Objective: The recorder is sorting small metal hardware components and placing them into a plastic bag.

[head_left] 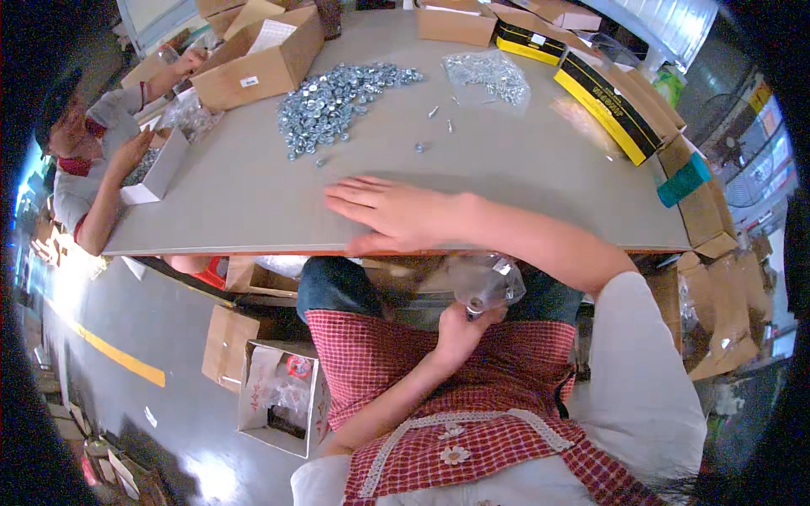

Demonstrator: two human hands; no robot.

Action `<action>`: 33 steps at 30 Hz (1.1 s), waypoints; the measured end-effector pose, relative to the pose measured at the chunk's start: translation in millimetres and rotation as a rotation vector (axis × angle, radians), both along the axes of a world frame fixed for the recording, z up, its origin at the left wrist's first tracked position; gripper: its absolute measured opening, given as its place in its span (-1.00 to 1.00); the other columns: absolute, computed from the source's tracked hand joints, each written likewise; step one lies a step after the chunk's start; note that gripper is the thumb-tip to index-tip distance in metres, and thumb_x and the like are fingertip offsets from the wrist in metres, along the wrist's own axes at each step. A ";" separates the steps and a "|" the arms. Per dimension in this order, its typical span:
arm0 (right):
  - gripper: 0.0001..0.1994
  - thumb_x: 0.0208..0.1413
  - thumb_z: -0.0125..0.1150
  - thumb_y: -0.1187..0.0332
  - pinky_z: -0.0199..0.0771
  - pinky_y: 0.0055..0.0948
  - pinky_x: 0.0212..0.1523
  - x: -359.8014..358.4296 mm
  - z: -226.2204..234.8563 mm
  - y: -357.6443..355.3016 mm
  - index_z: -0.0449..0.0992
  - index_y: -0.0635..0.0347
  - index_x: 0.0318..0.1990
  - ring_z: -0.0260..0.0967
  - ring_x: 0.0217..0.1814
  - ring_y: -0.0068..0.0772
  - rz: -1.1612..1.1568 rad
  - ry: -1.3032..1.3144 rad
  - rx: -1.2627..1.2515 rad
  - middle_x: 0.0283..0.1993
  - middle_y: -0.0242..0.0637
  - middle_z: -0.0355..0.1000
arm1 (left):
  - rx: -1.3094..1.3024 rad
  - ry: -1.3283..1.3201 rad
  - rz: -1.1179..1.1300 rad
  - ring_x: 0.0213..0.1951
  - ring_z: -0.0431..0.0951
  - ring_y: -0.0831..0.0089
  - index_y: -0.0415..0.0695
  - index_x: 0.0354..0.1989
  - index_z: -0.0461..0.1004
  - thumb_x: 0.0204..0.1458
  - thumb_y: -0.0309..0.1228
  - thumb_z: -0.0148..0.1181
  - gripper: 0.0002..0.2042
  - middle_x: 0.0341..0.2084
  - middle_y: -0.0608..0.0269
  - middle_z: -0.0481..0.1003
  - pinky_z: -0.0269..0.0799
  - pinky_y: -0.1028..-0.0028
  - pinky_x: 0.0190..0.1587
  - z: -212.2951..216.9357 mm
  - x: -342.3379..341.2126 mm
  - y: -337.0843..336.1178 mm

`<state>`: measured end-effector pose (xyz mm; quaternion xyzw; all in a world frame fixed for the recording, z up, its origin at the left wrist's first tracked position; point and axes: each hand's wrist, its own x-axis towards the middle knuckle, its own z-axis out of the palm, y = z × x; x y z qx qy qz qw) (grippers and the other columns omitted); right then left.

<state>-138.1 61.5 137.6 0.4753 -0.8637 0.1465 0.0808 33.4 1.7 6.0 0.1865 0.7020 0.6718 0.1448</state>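
Observation:
My right hand (388,212) lies palm down near the table's front edge, fingers stretched to the left, holding nothing. Below the edge, over my lap, my left hand (461,336) is closed on a clear plastic bag (499,282). A small round metal part (475,304) shows at the fingers; whether it is inside the bag cannot be made out. Beyond my right hand spreads a pile of small metal fittings (325,105). One loose fitting (419,148) sits apart from it, and two small screws (450,126) lie farther back. A clear bag of screws (489,78) rests at the back.
Another person's hand (133,153) is at a white box (159,173) on the left. An open cardboard box (261,63) stands behind it. Black-and-yellow boxes (607,105) and a teal roll (683,180) line the right side. A carton (283,396) stands on the floor.

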 end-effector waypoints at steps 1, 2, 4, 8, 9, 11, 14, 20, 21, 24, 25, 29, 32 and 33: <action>-0.22 0.34 -0.12 -0.15 -0.23 0.03 0.55 10.1 1.4 13.7 0.12 0.44 0.39 -0.10 0.57 0.12 -0.001 0.001 0.006 0.52 0.14 -0.04 | -0.006 -0.022 -0.004 -0.21 0.68 0.08 -0.16 -0.19 0.62 -0.03 -0.20 0.41 -0.68 -0.32 -0.01 0.65 0.55 0.22 -0.16 0.8 -1.3 -1.2; -0.21 0.34 -0.13 -0.16 -0.25 0.02 0.56 23.7 3.8 30.3 0.09 0.45 0.40 -0.12 0.58 0.11 -0.050 0.004 0.045 0.52 0.15 -0.05 | -0.014 -0.043 -0.004 -0.21 0.68 0.08 -0.16 -0.20 0.62 -0.04 -0.20 0.42 -0.68 -0.32 0.00 0.65 0.55 0.22 -0.17 1.0 -3.0 -3.4; -0.19 0.34 -0.13 -0.16 -0.27 0.01 0.56 41.6 11.0 66.7 0.06 0.46 0.41 -0.15 0.59 0.10 -0.116 0.013 0.097 0.53 0.16 -0.07 | -0.054 -0.013 -0.011 -0.21 0.67 0.08 -0.16 -0.20 0.62 -0.04 -0.20 0.42 -0.68 -0.32 0.00 0.65 0.55 0.21 -0.17 1.8 -5.0 -3.4; -0.13 0.32 -0.18 -0.23 -0.33 0.01 0.57 44.6 7.8 115.5 0.01 0.48 0.42 -0.27 0.61 0.16 -0.522 0.020 0.208 0.53 0.24 -0.13 | -0.077 0.009 0.018 -0.21 0.67 0.05 -0.18 -0.22 0.62 -0.03 -0.19 0.41 -0.67 -0.34 -0.02 0.65 0.55 0.18 -0.19 3.7 -2.8 -2.0; -0.12 0.32 -0.21 -0.25 -0.35 0.00 0.57 35.5 5.5 125.3 0.00 0.49 0.42 -0.31 0.62 0.19 -0.664 0.030 0.211 0.53 0.26 -0.15 | -0.077 0.010 0.011 -0.21 0.67 0.05 -0.18 -0.22 0.62 -0.03 -0.19 0.41 -0.67 -0.34 -0.02 0.65 0.55 0.18 -0.19 1.8 -1.8 -0.8; -0.10 0.31 -0.24 -0.28 -0.36 0.00 0.57 1.2 0.9 134.2 -0.02 0.50 0.42 -0.34 0.62 0.21 -0.706 0.028 0.219 0.53 0.28 -0.18 | -0.089 0.000 0.045 -0.22 0.68 0.04 -0.20 -0.22 0.62 -0.02 -0.19 0.41 -0.67 -0.34 -0.04 0.65 0.56 0.17 -0.20 -8.6 -1.2 1.3; -0.07 0.30 -0.28 -0.32 -0.40 0.02 0.57 -44.7 5.0 131.1 -0.05 0.47 0.44 -0.39 0.62 0.26 -0.742 0.008 0.199 0.54 0.31 -0.24 | -0.077 -0.119 -0.020 -0.13 0.66 0.25 -0.23 -0.05 0.56 0.00 -0.26 0.43 -0.60 -0.19 0.06 0.66 0.53 0.29 -0.04 -14.6 -3.4 0.9; -0.09 0.27 -0.32 -0.38 -0.45 0.13 0.55 -95.3 6.3 126.4 -0.07 0.24 0.50 -0.44 0.61 0.34 -0.828 0.007 0.094 0.56 0.28 -0.33 | -0.144 -0.067 -0.017 -0.20 0.67 0.31 -0.25 -0.05 0.56 0.03 -0.25 0.41 -0.61 -0.28 0.07 0.67 0.55 0.31 -0.10 -1.9 -1.6 0.1; -0.10 0.27 -0.32 -0.38 -0.45 0.16 0.54 -98.9 7.0 122.0 -0.07 0.18 0.51 -0.45 0.61 0.35 -0.860 -0.031 0.093 0.57 0.27 -0.35 | -0.147 -0.063 -0.010 -0.20 0.67 0.31 -0.25 -0.05 0.56 0.03 -0.25 0.41 -0.61 -0.28 0.07 0.67 0.55 0.31 -0.10 -5.9 -0.8 -1.5; -0.12 0.28 -0.33 -0.37 -0.41 0.16 0.54 -108.4 11.3 115.4 -0.05 0.17 0.50 -0.37 0.60 0.35 -0.928 -0.093 0.060 0.56 0.27 -0.28 | -0.173 -0.056 -0.010 -0.20 0.67 0.32 -0.24 -0.03 0.54 0.04 -0.25 0.41 -0.60 -0.26 0.07 0.66 0.54 0.32 -0.10 -33.6 2.4 1.4; -0.12 0.28 -0.33 -0.37 -0.41 0.16 0.54 -110.8 12.6 111.4 -0.05 0.17 0.50 -0.37 0.60 0.35 -0.918 -0.082 0.053 0.56 0.27 -0.28 | -0.108 -0.087 0.001 -0.19 0.66 0.32 -0.24 -0.02 0.54 0.04 -0.24 0.41 -0.59 -0.24 0.08 0.66 0.54 0.32 -0.09 -42.3 3.4 2.8; -0.22 0.34 -0.33 -0.27 -0.29 0.15 0.52 -101.7 1.5 124.2 0.10 0.20 0.44 -0.19 0.57 0.24 -0.782 -0.022 0.108 0.53 0.18 -0.09 | -0.125 -0.070 -0.012 -0.11 0.64 0.35 -0.19 0.01 0.53 0.03 -0.25 0.42 -0.58 -0.18 0.11 0.65 0.53 0.32 -0.03 -14.6 1.0 -0.3; -0.30 0.37 -0.28 -0.18 -0.19 0.10 0.51 -97.6 0.8 127.1 0.19 0.24 0.39 -0.11 0.56 0.13 -0.686 0.012 0.113 0.51 0.11 0.00 | -0.190 -0.136 -0.031 -0.09 0.64 0.32 -0.16 -0.01 0.54 0.00 -0.28 0.43 -0.60 -0.17 0.10 0.65 0.53 0.30 -0.02 -16.0 -3.1 0.2; -0.34 0.38 -0.24 -0.13 -0.14 0.06 0.50 -92.0 1.8 130.6 0.22 0.26 0.37 -0.08 0.56 0.08 -0.655 0.025 0.094 0.50 0.08 0.03 | -0.164 -0.085 -0.049 -0.10 0.65 0.29 -0.17 -0.02 0.55 -0.01 -0.29 0.44 -0.60 -0.17 0.10 0.65 0.53 0.29 -0.03 -9.9 -3.7 -0.3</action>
